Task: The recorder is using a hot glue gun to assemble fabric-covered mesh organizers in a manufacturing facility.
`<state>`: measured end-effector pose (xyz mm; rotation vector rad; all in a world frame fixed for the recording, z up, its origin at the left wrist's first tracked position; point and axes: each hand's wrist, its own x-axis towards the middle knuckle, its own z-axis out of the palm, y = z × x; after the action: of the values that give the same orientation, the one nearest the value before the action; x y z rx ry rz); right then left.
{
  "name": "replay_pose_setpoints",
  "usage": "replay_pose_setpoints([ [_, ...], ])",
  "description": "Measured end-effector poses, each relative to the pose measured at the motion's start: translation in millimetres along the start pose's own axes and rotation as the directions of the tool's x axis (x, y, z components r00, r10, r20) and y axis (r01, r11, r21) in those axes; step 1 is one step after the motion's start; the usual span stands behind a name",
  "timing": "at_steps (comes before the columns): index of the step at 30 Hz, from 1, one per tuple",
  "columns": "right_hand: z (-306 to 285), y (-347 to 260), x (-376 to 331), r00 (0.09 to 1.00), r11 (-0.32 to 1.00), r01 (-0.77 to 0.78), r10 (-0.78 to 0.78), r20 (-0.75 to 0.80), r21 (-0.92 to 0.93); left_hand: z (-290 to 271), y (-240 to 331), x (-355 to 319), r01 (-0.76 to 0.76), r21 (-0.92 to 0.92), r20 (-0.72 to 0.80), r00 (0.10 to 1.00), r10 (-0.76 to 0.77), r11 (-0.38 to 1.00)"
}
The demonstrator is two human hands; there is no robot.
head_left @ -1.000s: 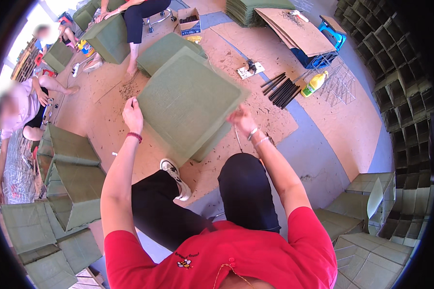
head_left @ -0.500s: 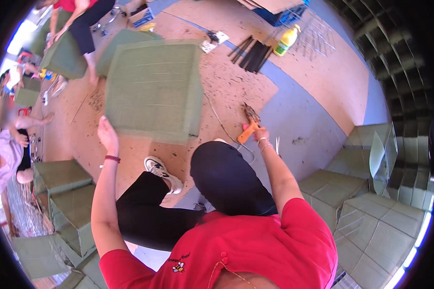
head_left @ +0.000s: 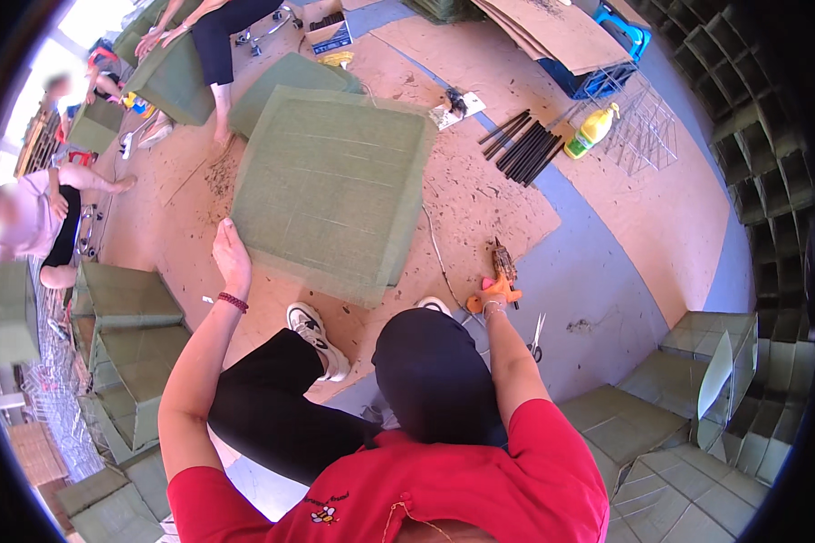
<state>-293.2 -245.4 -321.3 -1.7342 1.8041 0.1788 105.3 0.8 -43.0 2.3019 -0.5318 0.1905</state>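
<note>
On the cardboard-covered floor [head_left: 480, 208] before us lies the large square green fabric-covered panel [head_left: 335, 185], flat, its near left corner under our left hand [head_left: 231, 258], whose fingers lie spread on the edge. Our right hand [head_left: 491, 294] is closed around orange-handled pliers [head_left: 501, 276], well apart from the panel's right side; the tool's tip looks rusty, though it is small here. Small scissors [head_left: 536, 337] lie just right of that wrist. Farther off rest black rods [head_left: 525, 145] and a yellow bottle [head_left: 590, 132].
</note>
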Motion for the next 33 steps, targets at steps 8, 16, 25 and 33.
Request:
replay_pose_setpoints([
  [8, -59, 77, 54, 0.990, 0.287, -0.130, -0.020, 0.141, 0.949, 11, 27, -2, -0.047, 0.127, 0.084, 0.996, 0.036, 0.991],
  [16, -328, -77, -115, 0.797, 0.174, 0.349, -0.572, -0.195, 0.921, 11, 8, 8, -0.079, 0.184, 0.145, 0.988, 0.052, 0.980],
  [25, -262, -116, -275, 0.748, 0.390, 0.326, -0.664, 0.018, 0.861, -9, 26, 5, -0.429, 0.540, -0.063, 0.837, 0.543, 0.724],
  [33, -210, -91, -291, 0.815, 0.377, 0.098, -0.562, 0.144, 0.921, -24, 38, -9, -0.759, 0.233, 0.379, 0.647, 0.662, 0.608],
])
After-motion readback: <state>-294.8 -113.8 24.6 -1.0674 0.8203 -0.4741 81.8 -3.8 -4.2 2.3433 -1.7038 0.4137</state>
